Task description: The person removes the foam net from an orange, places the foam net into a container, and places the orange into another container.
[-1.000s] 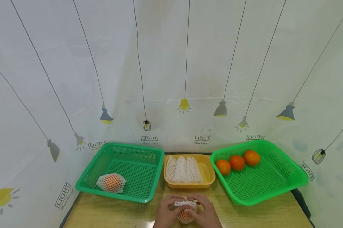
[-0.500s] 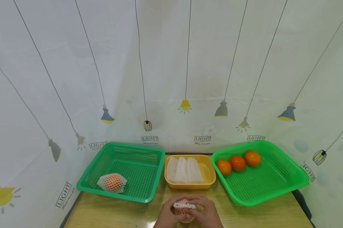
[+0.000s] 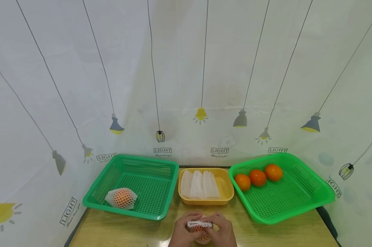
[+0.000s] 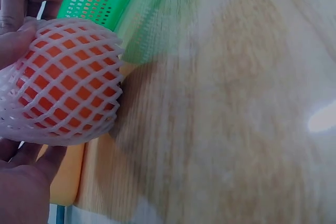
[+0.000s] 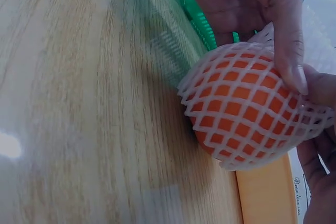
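Both hands hold one round orange fruit (image 4: 73, 85) dressed in a white foam net sleeve (image 5: 236, 90), low over the table's front middle. The left hand (image 3: 183, 230) grips it from the left; its thumb (image 5: 290, 51) lies over the net in the right wrist view. From the right, the right hand (image 3: 222, 230) has thumb and fingers at the gathered net end. In the head view, the sleeve's thick white rim (image 3: 199, 224) runs across between the hands, and fingers cover part of the fruit.
The dark green basket (image 3: 165, 206) at left holds one netted fruit (image 3: 122, 198). A yellow tray (image 3: 227, 192) in the middle bears several folded foam nets (image 3: 197, 185). The bright green basket (image 3: 297, 209) at right has three bare orange fruits (image 3: 258, 177). A printed cloth wall stands behind.
Both hands stay around the netted fruit at the same spot. The net's rim has flattened into a narrow band, and the right hand's fingers have shifted slightly left over the top.
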`<state>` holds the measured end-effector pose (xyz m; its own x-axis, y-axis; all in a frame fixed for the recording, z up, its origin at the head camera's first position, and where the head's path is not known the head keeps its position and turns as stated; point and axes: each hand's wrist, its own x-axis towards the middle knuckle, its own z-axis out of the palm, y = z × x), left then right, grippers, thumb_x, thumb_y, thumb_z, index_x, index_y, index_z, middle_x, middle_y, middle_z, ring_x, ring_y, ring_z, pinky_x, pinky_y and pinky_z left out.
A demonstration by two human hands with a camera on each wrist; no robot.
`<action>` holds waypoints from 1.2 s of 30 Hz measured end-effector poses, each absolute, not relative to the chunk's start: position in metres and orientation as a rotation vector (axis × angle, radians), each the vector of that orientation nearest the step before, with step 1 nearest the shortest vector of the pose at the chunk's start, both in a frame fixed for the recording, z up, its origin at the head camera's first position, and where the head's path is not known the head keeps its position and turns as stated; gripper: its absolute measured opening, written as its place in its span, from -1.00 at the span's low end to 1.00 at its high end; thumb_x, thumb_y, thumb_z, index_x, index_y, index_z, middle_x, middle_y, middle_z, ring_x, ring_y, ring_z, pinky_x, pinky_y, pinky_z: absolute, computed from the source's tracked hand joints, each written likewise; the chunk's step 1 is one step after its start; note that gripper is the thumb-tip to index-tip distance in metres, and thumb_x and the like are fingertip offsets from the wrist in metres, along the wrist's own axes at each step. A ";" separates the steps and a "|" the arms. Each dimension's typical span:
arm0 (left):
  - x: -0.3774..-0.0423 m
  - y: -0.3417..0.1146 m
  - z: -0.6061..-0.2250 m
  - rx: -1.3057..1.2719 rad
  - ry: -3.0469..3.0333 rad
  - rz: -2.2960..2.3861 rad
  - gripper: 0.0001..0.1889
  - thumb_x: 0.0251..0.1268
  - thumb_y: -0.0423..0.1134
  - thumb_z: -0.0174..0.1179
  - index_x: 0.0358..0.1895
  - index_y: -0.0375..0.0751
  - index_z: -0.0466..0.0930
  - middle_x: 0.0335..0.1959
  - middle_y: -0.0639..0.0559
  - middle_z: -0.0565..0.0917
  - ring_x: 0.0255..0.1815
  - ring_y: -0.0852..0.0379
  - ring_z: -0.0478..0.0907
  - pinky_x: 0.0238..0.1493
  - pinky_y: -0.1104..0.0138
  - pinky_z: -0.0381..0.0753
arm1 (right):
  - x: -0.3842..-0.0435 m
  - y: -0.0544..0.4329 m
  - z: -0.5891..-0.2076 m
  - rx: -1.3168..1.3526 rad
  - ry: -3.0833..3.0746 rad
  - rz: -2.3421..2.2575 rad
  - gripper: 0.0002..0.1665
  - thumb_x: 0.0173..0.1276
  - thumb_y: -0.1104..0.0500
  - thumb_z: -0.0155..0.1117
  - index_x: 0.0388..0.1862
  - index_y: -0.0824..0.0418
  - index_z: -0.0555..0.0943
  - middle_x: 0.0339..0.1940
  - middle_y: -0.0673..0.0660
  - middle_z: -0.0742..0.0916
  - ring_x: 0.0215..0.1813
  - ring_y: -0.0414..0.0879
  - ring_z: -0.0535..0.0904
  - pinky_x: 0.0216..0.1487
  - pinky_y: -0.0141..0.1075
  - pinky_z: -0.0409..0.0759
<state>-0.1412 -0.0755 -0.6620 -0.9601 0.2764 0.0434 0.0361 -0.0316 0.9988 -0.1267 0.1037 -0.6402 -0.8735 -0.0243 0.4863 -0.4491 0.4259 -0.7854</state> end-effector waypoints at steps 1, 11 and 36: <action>-0.141 -0.075 -0.662 0.330 2.057 2.123 -0.38 0.06 -0.15 0.59 0.23 -0.26 0.67 0.22 -0.13 0.63 0.13 0.22 0.65 0.03 0.39 0.72 | -0.127 0.103 -0.641 0.411 -2.265 1.437 -0.67 0.07 0.31 0.60 -0.23 -0.07 0.84 -0.36 -0.18 0.78 -0.34 -0.37 0.53 -0.38 -0.34 0.61; -0.140 -0.072 -0.661 0.342 2.093 2.182 -0.59 0.12 -0.20 0.55 0.08 -0.16 0.78 0.12 -0.16 0.69 0.08 0.18 0.69 0.03 0.33 0.74 | -0.128 0.102 -0.641 0.464 -2.220 1.418 -0.67 0.12 0.38 0.56 -0.26 -0.04 0.81 -0.37 -0.09 0.81 -0.37 -0.33 0.53 -0.40 -0.34 0.59; -0.142 -0.062 -0.651 0.469 2.494 2.261 -0.84 0.08 -0.34 0.52 -0.25 -0.03 0.88 -0.30 0.07 0.83 -0.25 0.27 0.71 -0.19 0.36 0.74 | -0.121 0.100 -0.622 0.469 -2.186 1.525 -0.65 0.07 0.45 0.57 -0.20 0.10 0.80 -0.33 0.01 0.81 -0.35 -0.21 0.61 -0.36 -0.39 0.61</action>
